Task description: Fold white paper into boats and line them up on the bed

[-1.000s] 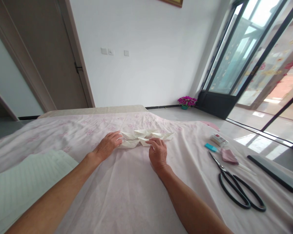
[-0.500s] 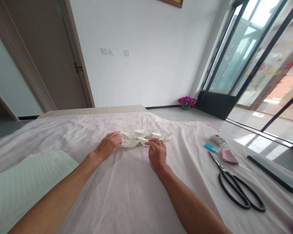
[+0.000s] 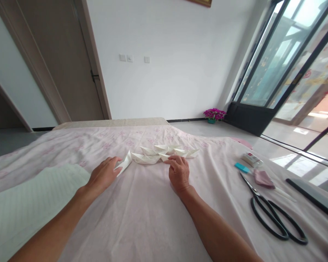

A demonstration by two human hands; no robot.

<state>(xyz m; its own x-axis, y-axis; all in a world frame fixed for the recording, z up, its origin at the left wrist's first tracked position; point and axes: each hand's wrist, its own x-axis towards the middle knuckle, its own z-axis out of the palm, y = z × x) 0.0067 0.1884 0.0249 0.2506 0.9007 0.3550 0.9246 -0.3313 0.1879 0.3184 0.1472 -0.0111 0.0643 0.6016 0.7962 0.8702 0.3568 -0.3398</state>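
Note:
My left hand (image 3: 104, 175) grips a folded white paper boat (image 3: 125, 164), tilted with one point up, between thumb and fingers. Just right of it, several more white paper boats (image 3: 144, 159) stand close together on the pink flowered cloth. My right hand (image 3: 179, 171) is closed at the near side of that group, its thumb and forefinger pinching the edge of another paper boat (image 3: 164, 157). Part of the group is hidden behind my right fingers.
Ruled paper sheets (image 3: 38, 196) lie at the left. On the right are large black-handled scissors (image 3: 270, 207), a blue eraser (image 3: 242, 167), a small white box (image 3: 251, 159), a pink cloth piece (image 3: 264, 179) and a long dark case (image 3: 314, 198).
My left hand has drawn back to the left and nearer, holding one paper boat apart from the group. My right hand stays at the boats. The view has shifted slightly.

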